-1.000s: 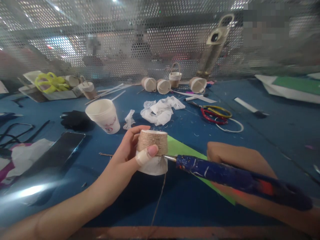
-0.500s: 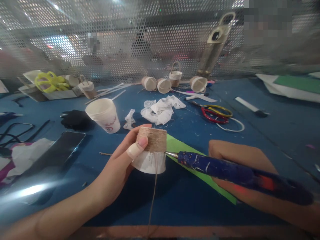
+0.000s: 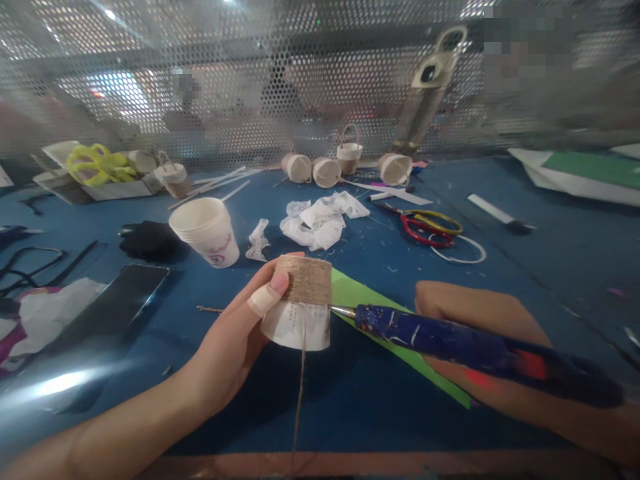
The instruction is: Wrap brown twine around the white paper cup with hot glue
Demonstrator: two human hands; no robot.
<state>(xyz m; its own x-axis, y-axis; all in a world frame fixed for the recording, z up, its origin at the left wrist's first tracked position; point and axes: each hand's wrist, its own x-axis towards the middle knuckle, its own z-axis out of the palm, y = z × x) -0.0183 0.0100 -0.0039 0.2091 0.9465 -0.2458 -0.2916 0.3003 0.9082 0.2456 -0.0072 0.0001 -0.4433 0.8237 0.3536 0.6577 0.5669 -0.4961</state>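
Note:
My left hand (image 3: pixel 235 340) grips an upside-down paper cup (image 3: pixel 299 313), its upper half wrapped in brown twine. A bandage covers my thumb tip, which presses on the twine. A loose strand of twine (image 3: pixel 299 400) hangs from the cup toward the table's near edge. My right hand (image 3: pixel 470 313) holds a blue glue gun (image 3: pixel 450 340), and its metal nozzle touches the cup's right side just under the twine. A green paper sheet (image 3: pixel 390 327) lies beneath the gun.
A white paper cup (image 3: pixel 205 230), a black phone (image 3: pixel 115 310), crumpled lace scraps (image 3: pixel 320 220), red and yellow scissors (image 3: pixel 430 227) and several twine-wrapped cups (image 3: pixel 325 170) lie on the blue table. A perforated metal screen (image 3: pixel 300 80) stands behind. Yellow scissors (image 3: pixel 95 163) rest far left.
My left hand has turned the cup, so the thumb slid left and the hanging twine strand shifted from the cup's right to its front. The glue gun stays at the cup's side.

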